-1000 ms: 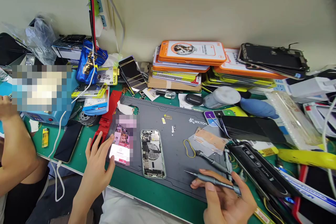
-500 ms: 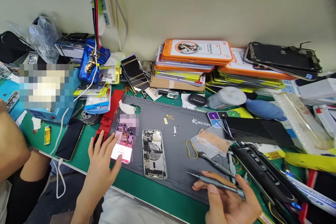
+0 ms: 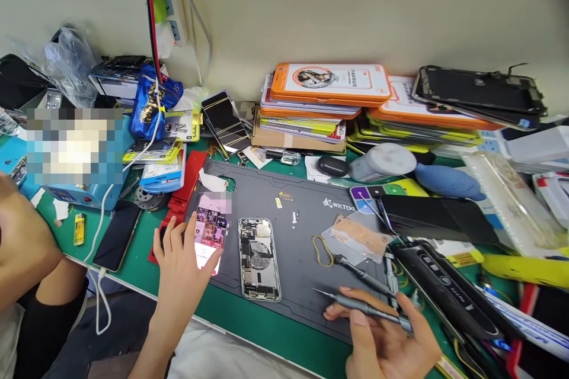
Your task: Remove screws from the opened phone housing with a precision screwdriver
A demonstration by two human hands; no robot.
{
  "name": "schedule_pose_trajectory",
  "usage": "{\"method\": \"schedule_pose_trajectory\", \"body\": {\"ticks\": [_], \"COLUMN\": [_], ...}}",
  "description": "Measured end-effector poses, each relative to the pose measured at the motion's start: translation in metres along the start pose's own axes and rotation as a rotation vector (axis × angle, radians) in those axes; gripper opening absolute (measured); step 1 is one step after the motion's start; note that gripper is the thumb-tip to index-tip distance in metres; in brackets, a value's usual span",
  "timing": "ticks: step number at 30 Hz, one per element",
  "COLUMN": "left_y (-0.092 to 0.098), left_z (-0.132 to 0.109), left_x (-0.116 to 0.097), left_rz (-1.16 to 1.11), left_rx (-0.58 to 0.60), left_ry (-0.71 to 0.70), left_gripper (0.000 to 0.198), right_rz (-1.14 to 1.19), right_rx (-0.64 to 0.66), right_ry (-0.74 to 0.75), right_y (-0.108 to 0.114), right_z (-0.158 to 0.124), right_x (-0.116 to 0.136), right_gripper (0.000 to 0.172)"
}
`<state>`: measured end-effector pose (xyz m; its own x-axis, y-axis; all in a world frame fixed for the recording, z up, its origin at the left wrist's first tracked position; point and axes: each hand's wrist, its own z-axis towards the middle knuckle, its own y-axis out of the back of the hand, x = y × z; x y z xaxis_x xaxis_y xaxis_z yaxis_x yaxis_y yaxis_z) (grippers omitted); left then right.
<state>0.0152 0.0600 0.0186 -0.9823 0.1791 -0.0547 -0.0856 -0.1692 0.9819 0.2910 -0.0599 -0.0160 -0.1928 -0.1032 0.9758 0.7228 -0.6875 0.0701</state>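
My left hand (image 3: 182,260) lies with fingers spread over the lower left of a phone with a lit screen (image 3: 210,231); its thumb reaches the screen's lower right edge. In my right hand (image 3: 391,331) a grey precision screwdriver (image 3: 362,304) rests between thumb and fingers, its thin tip pointing left over the mat. Between the hands an opened phone (image 3: 259,260) lies flat, its inner parts and round coil exposed. Small metal parts (image 3: 295,218) lie on the grey mat (image 3: 306,272) above it. A yellow rubber band (image 3: 323,250) and a second screwdriver (image 3: 364,275) are near my right hand.
A blue machine (image 3: 75,160) and a dark phone (image 3: 116,237) stand at left, beside another person's arm (image 3: 26,231). Stacked orange boxes (image 3: 331,84) line the wall. A black handheld tool (image 3: 444,284) and other tools crowd the right.
My left hand has shifted slightly right, and its thumb now lies across the lit phone's lower right corner. My right hand keeps its hold on the screwdriver. The view has moved slightly.
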Motion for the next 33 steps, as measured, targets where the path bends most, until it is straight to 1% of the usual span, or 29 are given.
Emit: {"method": "schedule_pose_trajectory", "body": {"ticks": [2,6,9,11,16,21,24,30,33], "left_y": [0.002,0.007,0.012,0.016,0.024,0.023,0.022,0.022,0.023], "left_z": [-0.002,-0.002,-0.001,-0.001,-0.007,-0.015,-0.016,-0.017,-0.019], "left_x": [0.002,0.003,0.003,0.005,0.015,0.026,0.028,0.028,0.032], "left_rz": [-0.039,-0.097,-0.12,-0.138,-0.163,-0.203,-0.206,-0.148,-0.108], "left_rx": [0.022,0.058,0.09,0.111,0.155,0.151,0.146,0.149,0.126], "left_ry": [0.01,0.026,0.01,-0.015,-0.071,-0.095,-0.111,-0.158,-0.204], "left_gripper": [0.078,0.064,0.054,0.05,0.054,0.053,0.053,0.058,0.06], "right_rz": [-0.005,-0.014,-0.016,-0.016,-0.015,-0.019,-0.016,-0.01,-0.007], "right_rx": [-0.003,0.001,0.002,0.003,0.0,0.01,0.012,0.008,0.009], "right_ry": [-0.008,-0.012,-0.015,-0.02,-0.012,0.008,0.012,0.001,-0.005], "right_y": [0.0,0.0,0.0,0.0,0.0,0.003,0.003,0.001,0.001], "right_z": [-0.001,-0.001,0.0,0.0,0.001,0.0,0.0,0.002,0.002], "right_x": [0.0,0.001,0.001,0.001,0.0,-0.001,-0.003,0.0,0.002], "right_gripper": [0.06,0.061,0.062,0.062,0.063,0.065,0.065,0.063,0.063]}}
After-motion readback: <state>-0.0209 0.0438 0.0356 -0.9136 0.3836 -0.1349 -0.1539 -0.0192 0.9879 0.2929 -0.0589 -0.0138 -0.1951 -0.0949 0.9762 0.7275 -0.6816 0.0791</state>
